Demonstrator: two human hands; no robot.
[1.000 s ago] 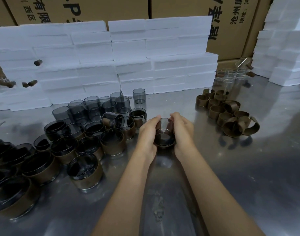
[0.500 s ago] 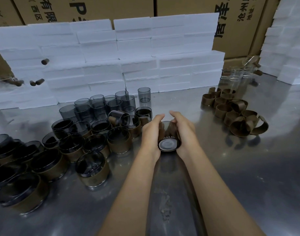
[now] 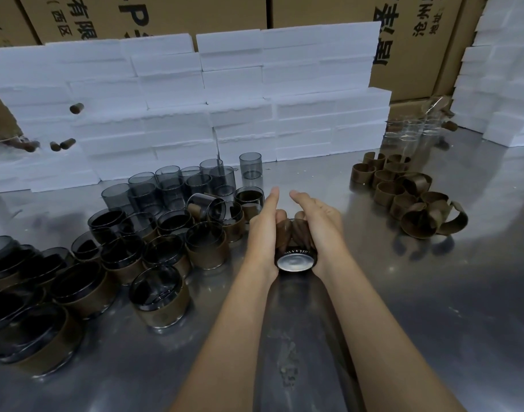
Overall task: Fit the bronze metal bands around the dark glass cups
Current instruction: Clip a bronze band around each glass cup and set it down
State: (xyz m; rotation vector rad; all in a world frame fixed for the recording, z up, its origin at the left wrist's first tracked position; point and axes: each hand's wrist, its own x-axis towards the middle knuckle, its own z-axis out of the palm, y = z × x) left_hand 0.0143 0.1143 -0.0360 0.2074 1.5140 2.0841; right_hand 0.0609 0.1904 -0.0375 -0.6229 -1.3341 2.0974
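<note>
Both hands hold one dark glass cup [image 3: 295,259] on its side above the metal table, its round base turned toward me. A bronze band [image 3: 287,233] wraps the cup's far part. My left hand [image 3: 263,230] grips the left side and my right hand [image 3: 321,227] grips the right side, fingers curled round the far side, both thumbs stretched forward. Loose bronze bands [image 3: 403,191] lie in a pile at the right. Banded cups [image 3: 162,295] crowd the left, with bare dark cups [image 3: 171,185] behind them.
White foam blocks [image 3: 240,93] form a wall across the back, with cardboard boxes [image 3: 415,31] behind. Clear glasses [image 3: 412,132] stand at the back right beside another foam stack [image 3: 501,69]. The steel table [image 3: 433,307] is bare at the front right.
The cup has been tipped from upright with its mouth facing me to lying sideways with its base toward me. Both thumbs have lifted and stretched forward.
</note>
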